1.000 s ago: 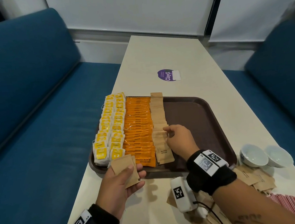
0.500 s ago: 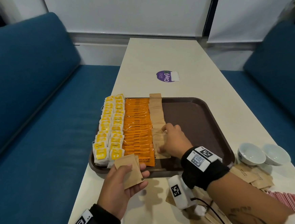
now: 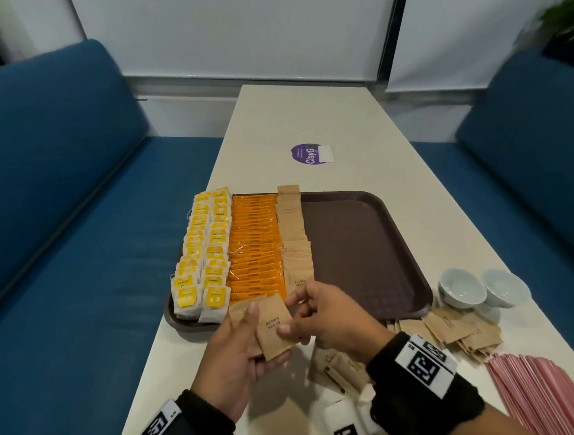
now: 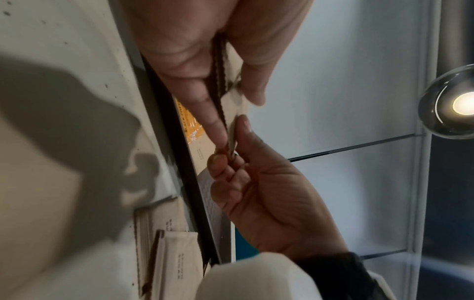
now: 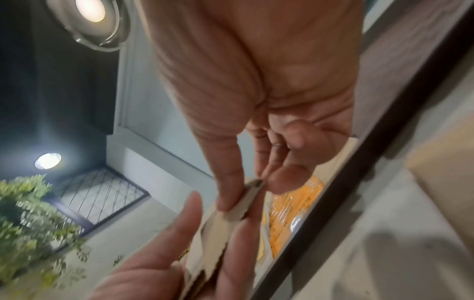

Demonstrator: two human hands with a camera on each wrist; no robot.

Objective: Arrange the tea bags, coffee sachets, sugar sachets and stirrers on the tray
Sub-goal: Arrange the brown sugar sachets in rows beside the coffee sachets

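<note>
Both hands meet just in front of the near edge of the brown tray point(image 3: 366, 245). The left hand point(image 3: 233, 357) holds a small stack of brown sugar sachets point(image 3: 272, 325), thumb curled over the stack's left corner; how many it holds cannot be counted. The right hand point(image 3: 331, 316) pinches the top sachet of that stack between thumb and forefinger.

On the tray's left half lie four columns running near to far: two columns of yellow tea bags point(image 3: 206, 251) at the left edge, one column of orange coffee sachets point(image 3: 255, 250), then one column of brown sugar sachets point(image 3: 294, 237). Each overlaps too tightly for a piece count. The tray's right half shows bare brown surface.

Right of the tray stand two small white bowls point(image 3: 480, 288), touching side by side. Near them lies a loose heap of brown sachets point(image 3: 456, 331), and more brown sachets point(image 3: 338, 367) under the right wrist. A fan of pink stirrers point(image 3: 547, 396) lies at the near right.

All this rests on a long cream table point(image 3: 305, 119) bearing one purple round sticker point(image 3: 308, 154). Two blue benches point(image 3: 57, 235) flank it, with white wall panels behind and plants in the far corners.
</note>
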